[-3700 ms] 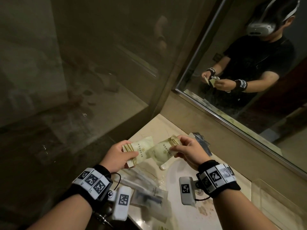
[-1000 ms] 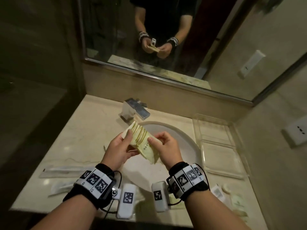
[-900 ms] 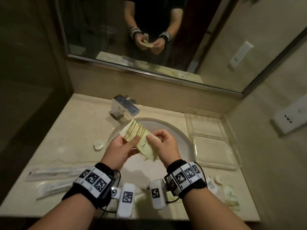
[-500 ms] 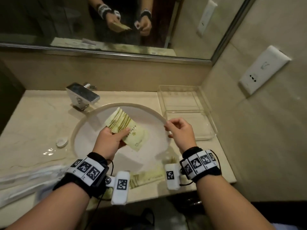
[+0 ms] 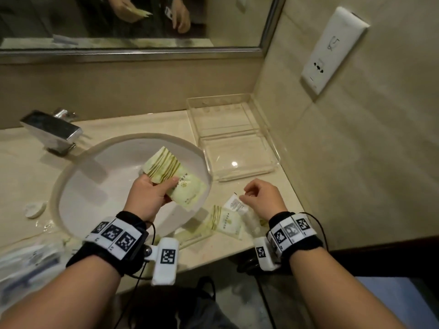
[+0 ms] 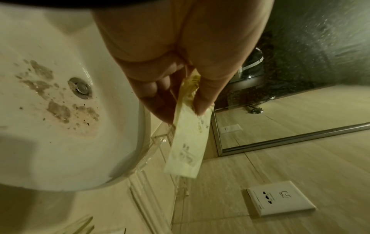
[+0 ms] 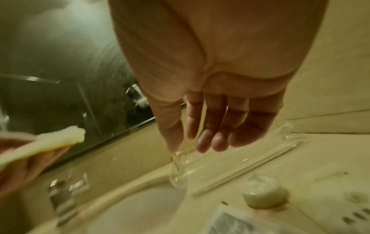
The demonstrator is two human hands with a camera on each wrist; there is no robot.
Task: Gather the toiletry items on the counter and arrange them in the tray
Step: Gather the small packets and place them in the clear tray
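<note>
My left hand (image 5: 152, 195) grips a stack of pale green sachets (image 5: 175, 179) over the white sink (image 5: 95, 186). In the left wrist view the thumb and fingers (image 6: 202, 101) pinch the stack (image 6: 188, 142) edge-on. My right hand (image 5: 259, 195) hovers over the counter's front right with relaxed fingers (image 7: 202, 139), holding nothing. Just beside its fingertips lies a small white sachet (image 5: 234, 204), with another green sachet (image 5: 224, 223) and a wrapped round soap (image 7: 264, 194) nearby. The clear acrylic tray (image 5: 273, 160) stands in the back right corner with nothing in it.
A chrome faucet (image 5: 52, 131) stands behind the sink on the left. A small white cap (image 5: 35, 208) and several long clear-wrapped items (image 5: 23, 262) lie on the left counter. A wall socket (image 5: 332, 48) sits on the right wall, and the mirror runs along the back.
My right hand has let go of the sachet stack and moved right and down over the counter's loose items. The left hand keeps the stack over the sink. My view has swung right.
</note>
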